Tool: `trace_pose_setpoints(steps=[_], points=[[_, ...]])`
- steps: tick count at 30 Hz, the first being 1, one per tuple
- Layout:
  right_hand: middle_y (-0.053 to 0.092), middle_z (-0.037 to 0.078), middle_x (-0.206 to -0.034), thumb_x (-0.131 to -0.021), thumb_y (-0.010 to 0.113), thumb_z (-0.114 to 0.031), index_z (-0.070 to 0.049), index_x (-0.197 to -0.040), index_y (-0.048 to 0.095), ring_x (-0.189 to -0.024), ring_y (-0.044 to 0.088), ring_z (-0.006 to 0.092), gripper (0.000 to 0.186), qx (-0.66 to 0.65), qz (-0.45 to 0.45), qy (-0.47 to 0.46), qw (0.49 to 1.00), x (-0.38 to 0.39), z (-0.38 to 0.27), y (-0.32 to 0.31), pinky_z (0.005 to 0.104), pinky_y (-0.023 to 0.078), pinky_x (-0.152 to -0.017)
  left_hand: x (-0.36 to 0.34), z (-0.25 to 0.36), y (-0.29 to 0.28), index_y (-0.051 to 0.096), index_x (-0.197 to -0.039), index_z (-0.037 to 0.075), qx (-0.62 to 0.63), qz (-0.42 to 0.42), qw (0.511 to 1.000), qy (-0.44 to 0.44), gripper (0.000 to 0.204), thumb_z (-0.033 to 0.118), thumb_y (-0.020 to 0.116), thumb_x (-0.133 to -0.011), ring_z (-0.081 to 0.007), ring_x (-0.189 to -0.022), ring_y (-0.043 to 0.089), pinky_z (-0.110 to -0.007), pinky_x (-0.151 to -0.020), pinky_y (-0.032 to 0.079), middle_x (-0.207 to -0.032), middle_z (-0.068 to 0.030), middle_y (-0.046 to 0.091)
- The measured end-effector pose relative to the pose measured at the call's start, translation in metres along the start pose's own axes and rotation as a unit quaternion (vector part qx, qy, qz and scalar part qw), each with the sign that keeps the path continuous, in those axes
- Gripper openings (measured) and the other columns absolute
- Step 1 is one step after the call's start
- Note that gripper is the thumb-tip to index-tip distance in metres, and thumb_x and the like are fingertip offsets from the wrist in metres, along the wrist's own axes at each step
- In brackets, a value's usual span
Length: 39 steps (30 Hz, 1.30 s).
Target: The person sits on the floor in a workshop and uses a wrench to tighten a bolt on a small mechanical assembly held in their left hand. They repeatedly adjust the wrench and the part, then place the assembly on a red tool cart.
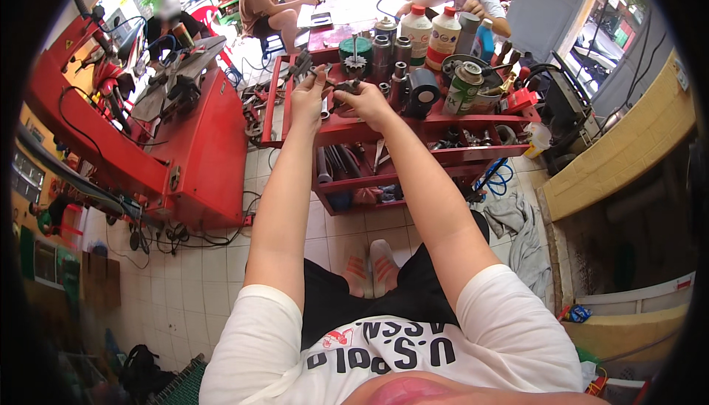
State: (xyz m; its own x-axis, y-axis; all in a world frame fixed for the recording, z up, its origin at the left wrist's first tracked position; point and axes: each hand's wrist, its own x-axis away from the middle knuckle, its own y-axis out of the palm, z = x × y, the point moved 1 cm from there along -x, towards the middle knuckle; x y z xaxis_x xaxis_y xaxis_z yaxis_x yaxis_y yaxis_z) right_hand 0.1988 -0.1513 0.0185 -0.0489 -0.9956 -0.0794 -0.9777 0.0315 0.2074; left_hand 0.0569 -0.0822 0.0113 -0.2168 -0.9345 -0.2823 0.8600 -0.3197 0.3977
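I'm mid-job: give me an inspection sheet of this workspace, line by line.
Surface: red cart, crowded on top.
In hand: dark metal part, exact shape unclear.
Clutter: red-capped bottles, green can and metal cylinders on the cart; grey cloth on the floor.
Hands: left hand and right hand closed on the part.
Cables: black cables on the floor; blue hose by the cart's right end.
Surroundings: red machine left; a person sits beyond.

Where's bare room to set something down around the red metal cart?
Free: white floor tiles between black cables and left white sleeve; tiled strip between red metal cart and orange-striped sandals. Crowded: cart top, with grey metal cylinders and red-capped plastic bottles beyond the right hand.
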Motion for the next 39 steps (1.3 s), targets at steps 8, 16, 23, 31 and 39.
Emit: trace_pose_setpoints(steps=[8, 16, 23, 31, 39], points=[[0.069, 0.004, -0.094, -0.091, 0.071, -0.014, -0.002, -0.104, 0.066, -0.076, 0.068, 0.0141, 0.018, 0.005, -0.002, 0.0, 1.0, 0.003, -0.002, 0.003, 0.0306, 0.061, -0.066, 0.0, -0.001, -0.006, 0.065, -0.115, 0.002, 0.095, -0.019, 0.995, -0.036, 0.028, 0.022, 0.067, -0.095, -0.0165, -0.089, 0.068, -0.027, -0.081, 0.054, -0.102, -0.0077, 0.071], [0.069, 0.005, -0.092, -0.092, 0.071, -0.014, -0.002, -0.103, 0.065, -0.075, 0.068, 0.0146, 0.017, 0.028, -0.011, 0.007, 1.0, 0.0, 0.001, 0.003, 0.0313, 0.061, -0.066, -0.007, -0.009, -0.013, 0.067, -0.112, 0.005, 0.0, 0.029, 0.999, -0.041, 0.03, 0.028, 0.069, -0.093, -0.0159, -0.088, 0.068, -0.027, -0.079, 0.053, -0.1, -0.0069, 0.071], [0.068, 0.007, -0.095, -0.091, 0.071, -0.013, -0.001, -0.105, 0.063, -0.076, 0.069, 0.0172, 0.02, 0.019, 0.015, 0.021, 0.999, -0.005, 0.005, 0.0, 0.0319, 0.062, -0.064, 0.003, 0.004, 0.003, 0.062, -0.117, 0.004, 0.049, -0.013, 0.997, -0.062, 0.02, 0.014, 0.054, -0.102, -0.0162, -0.09, 0.068, -0.029, -0.082, 0.054, -0.106, -0.0093, 0.07], [0.068, 0.005, -0.091, -0.091, 0.071, -0.012, -0.002, -0.101, 0.063, -0.076, 0.07, 0.0164, 0.017, 0.035, 0.009, 0.007, 0.999, -0.008, 0.008, -0.002, 0.0318, 0.062, -0.066, -0.008, -0.01, -0.01, 0.067, -0.107, 0.004, -0.016, 0.019, 0.999, -0.042, 0.025, 0.023, 0.072, -0.091, -0.012, -0.079, 0.065, -0.024, -0.069, 0.053, -0.092, -0.0036, 0.069], [0.068, 0.007, -0.091, -0.088, 0.072, -0.009, 0.001, -0.103, 0.063, -0.077, 0.069, 0.0157, 0.02, 0.069, 0.006, -0.004, 0.998, -0.003, 0.003, 0.001, 0.0306, 0.061, -0.065, -0.006, -0.009, -0.008, 0.068, -0.108, 0.004, 0.006, 0.022, 0.999, -0.043, 0.025, 0.021, 0.073, -0.09, -0.0142, -0.085, 0.067, -0.024, -0.075, 0.053, -0.092, -0.0027, 0.067]])
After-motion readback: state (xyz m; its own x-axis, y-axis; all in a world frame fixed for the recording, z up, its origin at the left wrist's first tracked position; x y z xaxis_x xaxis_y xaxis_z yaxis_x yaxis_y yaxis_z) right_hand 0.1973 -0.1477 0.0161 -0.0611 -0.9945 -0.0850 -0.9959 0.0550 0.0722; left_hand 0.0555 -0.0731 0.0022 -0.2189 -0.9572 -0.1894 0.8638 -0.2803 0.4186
